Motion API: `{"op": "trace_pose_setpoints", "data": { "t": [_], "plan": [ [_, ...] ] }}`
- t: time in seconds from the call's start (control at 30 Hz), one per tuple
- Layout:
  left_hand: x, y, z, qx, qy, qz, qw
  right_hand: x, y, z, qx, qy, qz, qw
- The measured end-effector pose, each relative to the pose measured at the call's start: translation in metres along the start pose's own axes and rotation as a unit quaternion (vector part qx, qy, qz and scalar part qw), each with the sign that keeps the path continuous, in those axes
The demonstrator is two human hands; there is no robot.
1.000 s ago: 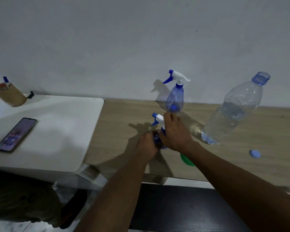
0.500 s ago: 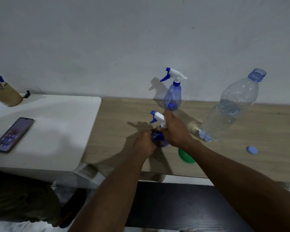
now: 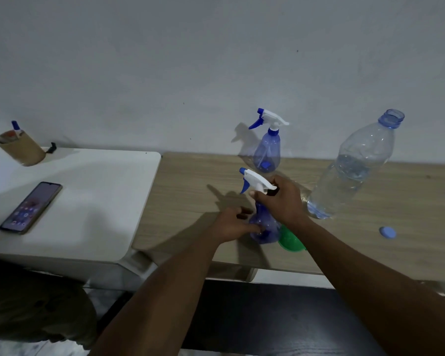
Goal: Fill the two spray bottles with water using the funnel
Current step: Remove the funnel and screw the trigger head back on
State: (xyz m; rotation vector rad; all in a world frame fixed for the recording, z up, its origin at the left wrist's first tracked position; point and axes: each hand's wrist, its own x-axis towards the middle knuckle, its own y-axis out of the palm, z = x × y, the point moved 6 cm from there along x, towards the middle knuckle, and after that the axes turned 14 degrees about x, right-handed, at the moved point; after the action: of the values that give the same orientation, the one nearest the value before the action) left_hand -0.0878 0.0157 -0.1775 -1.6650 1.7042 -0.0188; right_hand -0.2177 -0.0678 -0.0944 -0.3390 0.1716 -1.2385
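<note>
From the head camera, two forearms reach over a wooden table that stands against a pale wall. The right hand is closed around the neck of the near spray bottle, just under its white spray head with the blue trigger. The left hand is at the round blue body of this bottle; its fingers are half curled and touch the bottle's side, but I cannot tell if they really grip it. The bottle stands on the table near the front edge. Just beside it on the right lies the green funnel, partly hidden under the right wrist. The second spray bottle stands upright further back, near the wall, with its spray head on. To the right stands a large clear water bottle, open at the top and about half full of water; it has no label that I can read. Its blue cap lies on the table, well apart to the right. On the left is a white table with a phone, its screen lit with small icons too blurred to read, and a brown pen cup near the wall.
</note>
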Motion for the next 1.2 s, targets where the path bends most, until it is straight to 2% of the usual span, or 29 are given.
{"op": "trace_pose_setpoints", "data": {
  "t": [0.07,0.13,0.3,0.37,0.6,0.77,1.2],
  "plan": [
    [-0.006,0.005,-0.006,-0.011,-0.006,0.051,0.999,-0.004,-0.003,-0.008,0.033,0.039,-0.029,0.998],
    [-0.011,0.009,-0.006,-0.029,-0.02,0.086,0.996,-0.011,-0.003,-0.018,0.129,0.097,-0.048,0.986],
    [-0.021,0.009,-0.002,-0.059,-0.03,0.116,0.991,-0.024,0.015,-0.034,0.341,0.238,-0.043,0.909],
    [-0.027,0.009,-0.004,-0.066,-0.034,0.124,0.989,-0.023,0.025,-0.037,0.391,0.256,-0.036,0.883],
    [-0.04,0.021,0.003,-0.086,-0.073,0.178,0.978,-0.028,0.04,-0.043,0.376,0.275,-0.025,0.885],
    [-0.049,0.03,0.003,-0.069,-0.08,0.215,0.971,-0.033,0.044,-0.048,0.327,0.267,-0.034,0.906],
    [-0.054,0.029,0.001,-0.111,-0.093,0.227,0.963,-0.034,0.044,-0.048,0.316,0.27,-0.052,0.908]
  ]
}}
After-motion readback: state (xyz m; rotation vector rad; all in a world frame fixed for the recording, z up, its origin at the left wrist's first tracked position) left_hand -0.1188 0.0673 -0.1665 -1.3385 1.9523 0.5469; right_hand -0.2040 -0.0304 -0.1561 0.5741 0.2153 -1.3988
